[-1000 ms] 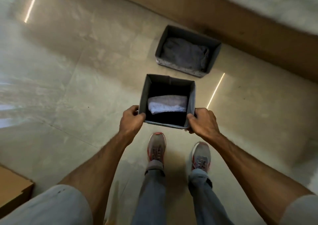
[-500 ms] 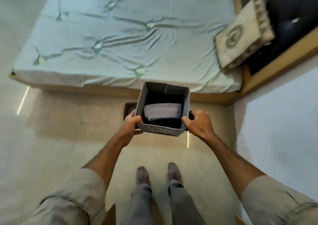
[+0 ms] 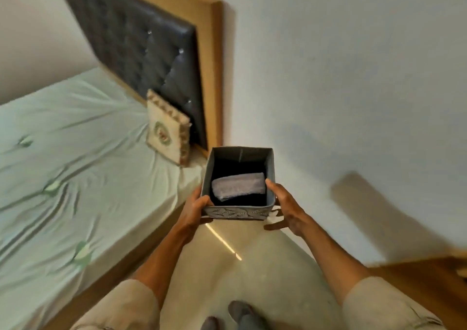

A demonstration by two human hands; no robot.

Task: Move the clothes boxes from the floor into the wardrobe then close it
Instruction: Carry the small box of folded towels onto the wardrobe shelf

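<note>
Box (image 3: 238, 212) is off the floor, held level at about waist height in front of you, open top up. Folded grey cloth (image 3: 238, 186) sits inside on something dark. Your left hand (image 3: 194, 209) clamps the left wall, thumb over the rim; your right hand (image 3: 286, 207) grips the right wall, fingers spread under the corner. Both hands grasping the box, nothing free. Bed (image 3: 75, 178) with a cushion (image 3: 168, 127) and dark headboard (image 3: 141, 51) is to your left, white wall (image 3: 353, 77) ahead, bare floor (image 3: 247, 266) below. Wardrobe not clearly in view; the wooden edge (image 3: 429, 279) at lower right may be furniture, can't tell. Progress, my read: one box picked up, none stowed; placing it, any other boxes and closing the wardrobe all remain
</note>
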